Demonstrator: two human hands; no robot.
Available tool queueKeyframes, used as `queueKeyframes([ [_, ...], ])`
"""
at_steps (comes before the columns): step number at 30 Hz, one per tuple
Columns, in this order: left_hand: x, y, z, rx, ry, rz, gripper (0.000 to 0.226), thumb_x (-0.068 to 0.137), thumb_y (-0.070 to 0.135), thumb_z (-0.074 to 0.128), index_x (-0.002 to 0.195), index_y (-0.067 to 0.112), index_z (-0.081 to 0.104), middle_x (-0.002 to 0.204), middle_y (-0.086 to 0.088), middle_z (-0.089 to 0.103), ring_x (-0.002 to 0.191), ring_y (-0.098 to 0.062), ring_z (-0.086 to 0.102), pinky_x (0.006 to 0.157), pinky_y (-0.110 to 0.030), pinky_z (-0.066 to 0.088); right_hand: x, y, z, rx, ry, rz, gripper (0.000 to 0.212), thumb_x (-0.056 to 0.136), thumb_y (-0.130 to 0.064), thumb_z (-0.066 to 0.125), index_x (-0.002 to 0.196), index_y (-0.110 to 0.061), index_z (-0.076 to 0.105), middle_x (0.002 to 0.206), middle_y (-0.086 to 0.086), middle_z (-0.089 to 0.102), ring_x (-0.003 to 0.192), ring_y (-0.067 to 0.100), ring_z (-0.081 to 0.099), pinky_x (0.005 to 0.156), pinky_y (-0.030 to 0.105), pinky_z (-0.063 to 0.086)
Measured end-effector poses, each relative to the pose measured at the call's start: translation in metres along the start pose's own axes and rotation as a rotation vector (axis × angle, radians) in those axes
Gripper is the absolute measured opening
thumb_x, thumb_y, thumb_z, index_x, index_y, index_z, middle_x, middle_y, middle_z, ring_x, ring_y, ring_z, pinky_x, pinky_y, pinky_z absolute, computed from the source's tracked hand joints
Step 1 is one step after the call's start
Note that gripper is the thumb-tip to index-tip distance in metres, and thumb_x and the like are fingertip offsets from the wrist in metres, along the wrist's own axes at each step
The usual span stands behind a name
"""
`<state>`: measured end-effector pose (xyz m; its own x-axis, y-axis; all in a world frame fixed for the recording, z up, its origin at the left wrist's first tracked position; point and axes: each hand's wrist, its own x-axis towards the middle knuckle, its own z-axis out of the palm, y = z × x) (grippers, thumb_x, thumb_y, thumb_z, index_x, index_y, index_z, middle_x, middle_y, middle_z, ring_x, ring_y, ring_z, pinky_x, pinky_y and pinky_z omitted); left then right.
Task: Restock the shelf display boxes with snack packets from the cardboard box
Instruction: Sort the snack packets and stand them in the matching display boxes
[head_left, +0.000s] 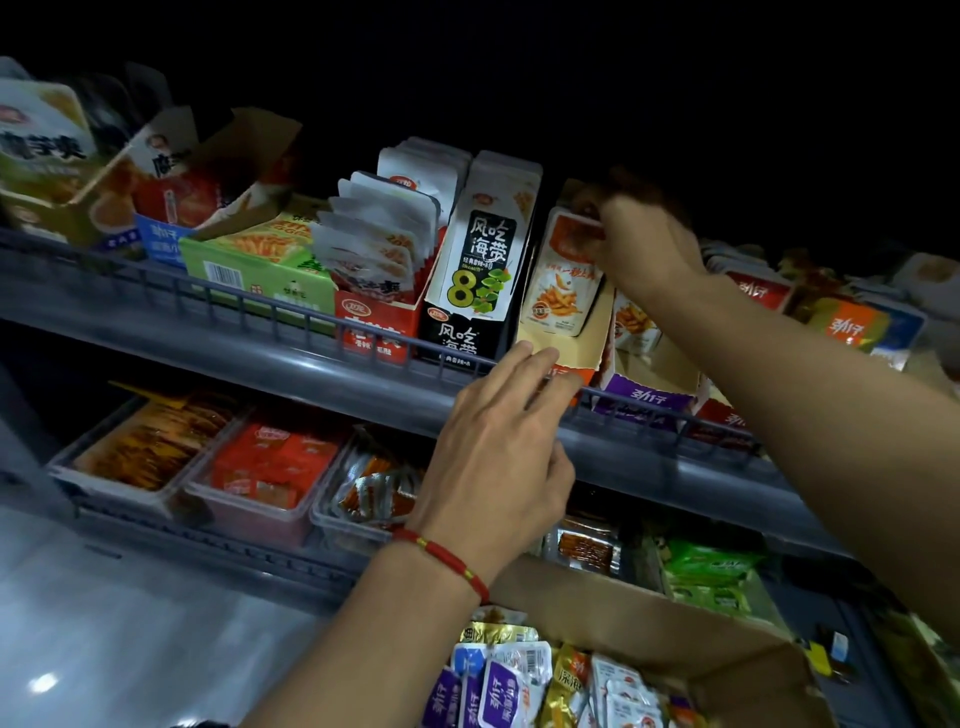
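Shelf rail (291, 306) before tightly packed display boxes (470, 291)

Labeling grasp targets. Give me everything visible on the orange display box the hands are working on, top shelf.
The orange display box is plain tan cardboard inside with an orange printed front. It stands open-topped and tilted back on the top shelf, behind the rail, between a black box and a purple box. A white-and-orange snack packet stands inside; the right hand pinches its top. The left hand has straight fingers touching the box's front edge.
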<state>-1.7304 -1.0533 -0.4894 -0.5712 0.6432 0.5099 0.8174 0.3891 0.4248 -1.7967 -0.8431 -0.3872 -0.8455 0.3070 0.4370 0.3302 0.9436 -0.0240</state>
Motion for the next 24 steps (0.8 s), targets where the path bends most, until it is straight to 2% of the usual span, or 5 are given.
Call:
queueKeyframes([
  [6,0.0,0.0,0.002,-0.017,0.019,0.003,0.058,0.09,0.016,0.063,0.145,0.022,0.047,0.158,0.001,0.037,0.151,-0.016,0.022,0.122,-0.039,0.022,-0.004,0.0,-0.002,-0.059,0.053,-0.081,0.034,0.101,-0.03,0.061,0.129,-0.01,0.061,0.111,0.02,0.068,0.098,0.038,0.065,0.073,0.039,0.047],
  [9,0.0,-0.001,0.003,-0.022,0.018,0.011,0.057,0.09,0.016,0.063,0.144,0.023,0.046,0.159,0.001,0.035,0.151,-0.016,0.021,0.122,-0.042,0.024,-0.006,0.003,-0.002,-0.039,0.095,-0.109,0.038,0.101,-0.03,0.061,0.134,-0.013,0.059,0.112,0.018,0.069,0.098,0.037,0.067,0.079,0.047,0.056],
  [13,-0.001,-0.002,0.0,-0.032,0.045,0.035,0.056,0.089,0.011,0.062,0.142,0.022,0.05,0.157,0.0,0.038,0.149,-0.017,0.026,0.119,-0.048,0.032,-0.023,0.008,-0.007,-0.034,0.328,-0.17,0.039,0.104,-0.041,0.05,0.129,-0.014,0.06,0.114,0.012,0.066,0.102,0.03,0.064,0.083,0.041,0.053],
  [17,-0.011,0.003,-0.001,-0.035,0.15,0.108,0.037,0.084,0.001,0.062,0.12,0.011,0.064,0.126,-0.003,0.059,0.122,-0.022,0.051,0.101,-0.04,0.047,-0.076,0.01,-0.025,0.196,0.531,-0.296,0.027,0.102,-0.028,0.051,0.112,-0.01,0.068,0.105,0.009,0.065,0.095,0.022,0.06,0.08,0.033,0.048],
  [24,-0.05,0.011,0.013,-0.164,-0.019,-0.039,0.02,0.077,-0.001,0.061,0.086,0.017,0.06,0.088,0.006,0.053,0.08,-0.011,0.052,0.069,-0.022,0.043,-0.235,0.028,-0.005,0.468,0.248,-0.232,0.015,0.091,-0.019,0.056,0.094,-0.012,0.069,0.085,-0.004,0.061,0.07,0.003,0.05,0.068,0.016,0.04],
])
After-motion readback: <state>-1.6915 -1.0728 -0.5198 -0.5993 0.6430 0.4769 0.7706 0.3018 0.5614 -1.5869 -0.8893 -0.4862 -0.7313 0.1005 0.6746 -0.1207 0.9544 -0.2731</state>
